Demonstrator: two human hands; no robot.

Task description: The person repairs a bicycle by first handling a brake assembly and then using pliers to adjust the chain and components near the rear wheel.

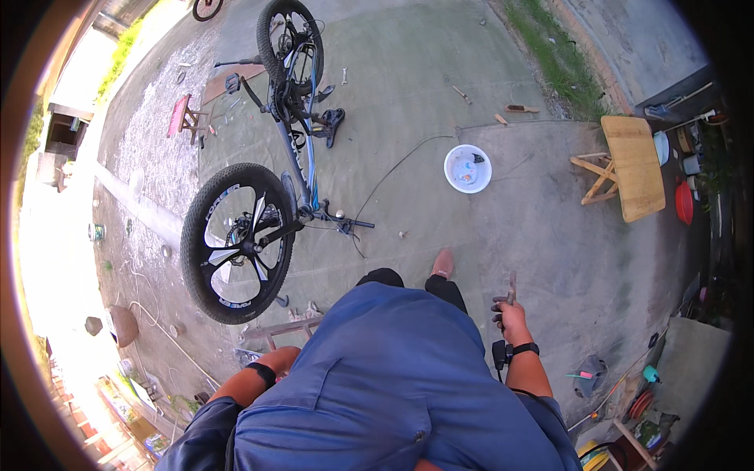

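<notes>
My right hand (509,318), with darkened fingertips, holds a thin metal tool (512,284) upright at my right side. My left hand (284,356) is at my left hip, its fingers hidden behind my blue-clad body. A bicycle (290,157) lies ahead to the left, its large black spoked wheel (206,279) nearest me and a cable trailing from the handlebar area. A low wooden frame (263,332) is beside my left arm.
A white basin (463,177) with small items stands ahead. A folding wooden table (638,169) is at right, near a red basin (683,204). A red stool (179,118), brushes (522,108) and other tools lie about. A hose (161,322) runs along the left.
</notes>
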